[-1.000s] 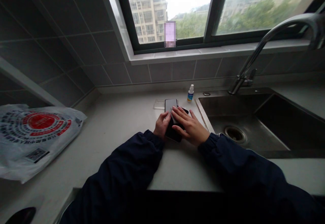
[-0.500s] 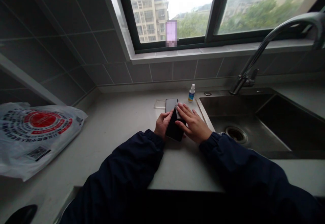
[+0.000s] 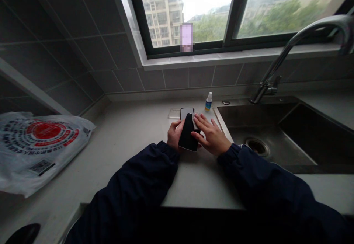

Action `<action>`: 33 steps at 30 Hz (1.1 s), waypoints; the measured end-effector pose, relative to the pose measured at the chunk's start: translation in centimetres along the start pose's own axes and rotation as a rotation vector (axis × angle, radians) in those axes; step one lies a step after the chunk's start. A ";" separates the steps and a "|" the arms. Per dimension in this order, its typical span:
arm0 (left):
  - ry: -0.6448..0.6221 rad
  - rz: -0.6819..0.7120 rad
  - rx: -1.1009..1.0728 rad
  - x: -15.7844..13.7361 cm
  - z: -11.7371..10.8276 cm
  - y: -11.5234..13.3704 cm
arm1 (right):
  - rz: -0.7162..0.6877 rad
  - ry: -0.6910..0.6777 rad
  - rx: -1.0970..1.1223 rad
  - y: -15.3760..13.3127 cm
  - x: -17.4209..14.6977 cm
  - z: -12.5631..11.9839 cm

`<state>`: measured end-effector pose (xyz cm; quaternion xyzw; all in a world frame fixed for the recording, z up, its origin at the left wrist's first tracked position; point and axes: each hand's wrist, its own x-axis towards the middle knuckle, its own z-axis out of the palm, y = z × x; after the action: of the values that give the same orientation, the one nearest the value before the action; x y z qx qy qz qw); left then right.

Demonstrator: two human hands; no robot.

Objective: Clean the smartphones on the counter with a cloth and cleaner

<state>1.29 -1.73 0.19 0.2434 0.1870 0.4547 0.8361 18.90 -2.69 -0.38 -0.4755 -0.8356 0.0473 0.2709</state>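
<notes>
A black-screened smartphone (image 3: pixel 187 135) is tilted up over the counter, with my left hand (image 3: pixel 174 135) closed around its left edge. My right hand (image 3: pixel 212 135) presses a small pale wiping cloth (image 3: pixel 195 123) against the phone's right side, fingers stretched over it. Much of the cloth is hidden under those fingers. Behind the held phone lies a flat rectangular item with a grey face and dark edge (image 3: pixel 186 112), partly covered. A clear phone case (image 3: pixel 174 114) rests to its left. Beyond my right hand stands a small white-capped bottle (image 3: pixel 208 102) with a blue and yellow label.
To the right is a steel sink (image 3: pixel 276 137) with a chrome faucet (image 3: pixel 282 58). A white plastic bag with red print (image 3: pixel 44 148) lies on the pale counter (image 3: pixel 132 133) at left. A dark object (image 3: pixel 24 234) shows at the lower left corner. A window (image 3: pixel 190 8) is ahead.
The phone's upper end has shifted slightly left and more of its screen shows. My right hand and the cloth have moved a little to the right, towards the phone's edge.
</notes>
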 end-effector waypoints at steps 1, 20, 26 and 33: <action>0.002 0.007 -0.006 0.0 0.1 -0.1 | 0.000 -0.010 0.001 -0.1 0.0 0.0; 0.068 0.074 -0.014 0.3 -0.1 -0.3 | -0.154 -0.167 0.054 -1.5 -0.7 -0.4; 0.119 0.110 -0.045 0.4 0.5 -0.1 | -0.236 -0.190 0.057 -2.7 -1.0 -0.8; 0.170 0.133 -0.005 0.1 0.4 -0.2 | -0.363 -0.218 0.098 -3.7 -1.3 -0.9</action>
<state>1.68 -1.79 0.42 0.2138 0.2396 0.5286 0.7858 17.01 -5.95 1.10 -0.2957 -0.9285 0.0896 0.2061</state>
